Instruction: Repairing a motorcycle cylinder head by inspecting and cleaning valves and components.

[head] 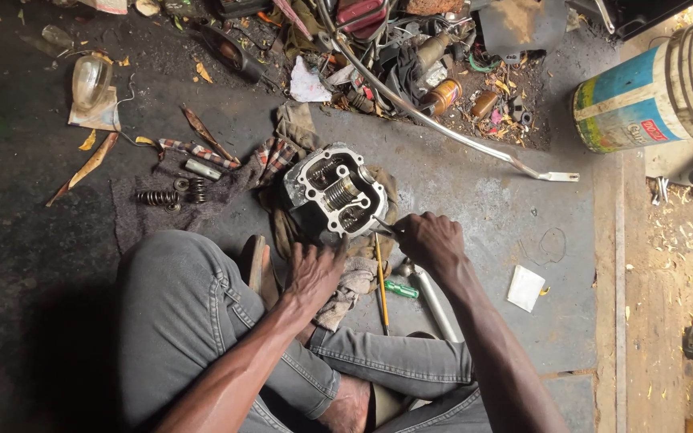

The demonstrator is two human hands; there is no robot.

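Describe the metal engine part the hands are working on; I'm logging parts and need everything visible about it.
The engine part is a blocky grey cast-metal piece with a pale gasket-like rim, open side up, showing a coil spring and dark cavities inside. It sits tilted on rags on the dark floor. The left hand rests against its near edge; the right hand holds a thin tool to its lower right corner.

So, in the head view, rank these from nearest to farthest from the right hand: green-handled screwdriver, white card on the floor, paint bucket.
From the right hand:
1. Green-handled screwdriver, just below it.
2. White card, on the floor to its right.
3. Paint bucket, lying on its side far upper right.
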